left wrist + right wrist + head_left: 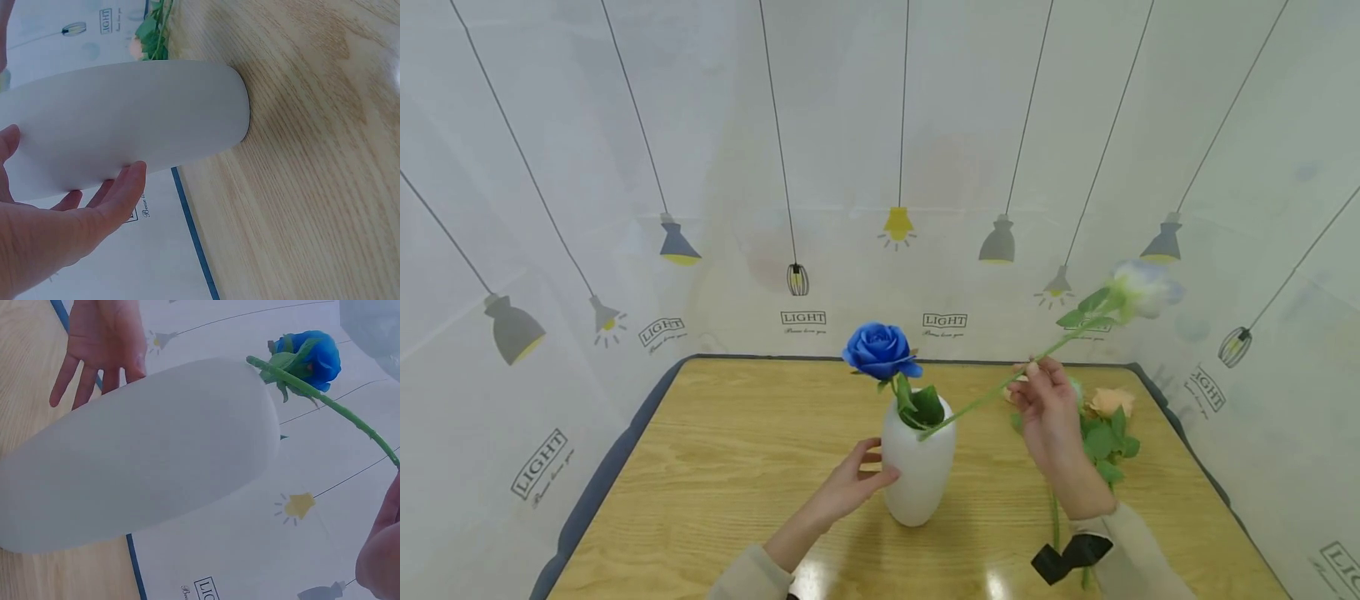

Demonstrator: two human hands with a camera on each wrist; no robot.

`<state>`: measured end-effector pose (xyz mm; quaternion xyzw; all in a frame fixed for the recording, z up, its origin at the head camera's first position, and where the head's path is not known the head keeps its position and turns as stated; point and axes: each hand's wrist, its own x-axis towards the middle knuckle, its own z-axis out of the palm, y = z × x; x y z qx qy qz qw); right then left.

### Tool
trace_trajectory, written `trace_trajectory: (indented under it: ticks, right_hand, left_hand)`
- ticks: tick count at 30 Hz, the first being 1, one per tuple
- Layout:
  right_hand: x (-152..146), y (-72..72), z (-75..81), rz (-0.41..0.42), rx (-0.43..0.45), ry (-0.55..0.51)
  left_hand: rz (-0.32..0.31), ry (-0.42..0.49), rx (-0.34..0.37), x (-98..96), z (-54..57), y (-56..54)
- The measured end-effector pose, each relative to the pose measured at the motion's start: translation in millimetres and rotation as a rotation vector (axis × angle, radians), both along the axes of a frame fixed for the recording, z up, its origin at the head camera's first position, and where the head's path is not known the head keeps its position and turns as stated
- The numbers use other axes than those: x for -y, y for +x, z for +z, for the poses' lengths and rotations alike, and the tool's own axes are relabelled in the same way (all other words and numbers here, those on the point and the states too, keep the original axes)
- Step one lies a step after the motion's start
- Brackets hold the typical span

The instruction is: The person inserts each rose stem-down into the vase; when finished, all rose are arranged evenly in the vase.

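Observation:
A white vase (917, 475) stands upright on the table with a blue rose (880, 352) in it. My left hand (853, 479) rests against the vase's left side, thumb toward the front; in the right wrist view the fingers of this left hand (106, 350) look fairly straight. Between thumb and fingertips, my right hand (1048, 408) pinches the stem of a white rose with a pale purple tint (1138, 290). This stem slants down to the left, its cut end (251, 360) right at the vase's mouth. The rose's bloom points up and right.
On the right of the wooden table (745, 442) lie more flowers, among them a peach rose (1111, 402) with green leaves, partly behind my right hand. A white sheet printed with lamps (850, 125) encloses the table at the back and sides.

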<state>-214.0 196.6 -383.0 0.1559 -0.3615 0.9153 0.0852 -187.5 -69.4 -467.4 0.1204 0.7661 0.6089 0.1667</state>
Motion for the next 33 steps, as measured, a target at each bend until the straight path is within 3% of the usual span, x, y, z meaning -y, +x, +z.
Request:
trace_trajectory:
  ticks: [5, 14, 17, 24, 29, 33]
  right_hand:
    - [3.2, -2.1, 11.7, -0.007, -0.067, -0.111]
    - [6.8, -3.8, 23.3, -0.117, -0.152, -0.050]
    - [8.1, -3.8, 25.8, -0.174, -0.186, 0.055]
    - [16.8, -2.9, 24.3, -0.317, -0.204, 0.521]
    - [28.8, -0.5, 23.9, -0.245, -0.157, 0.768]
    - [39.4, 5.2, 27.1, -0.187, -0.217, 0.920]
  left_hand:
    - [0.004, -0.005, 0.002, -0.4, 0.3, -0.1]
    - [0.007, -0.009, 0.015, -1.0, -3.1, -2.3]
    - [0.004, -0.001, 0.021, -1.0, -5.9, -4.3]
    - [0.004, -0.006, 0.024, -0.9, -6.7, -4.9]
    - [0.006, -0.014, 0.029, -0.7, 0.2, -1.6]
    - [0.002, -0.013, 0.037, -1.1, 16.5, 5.8]
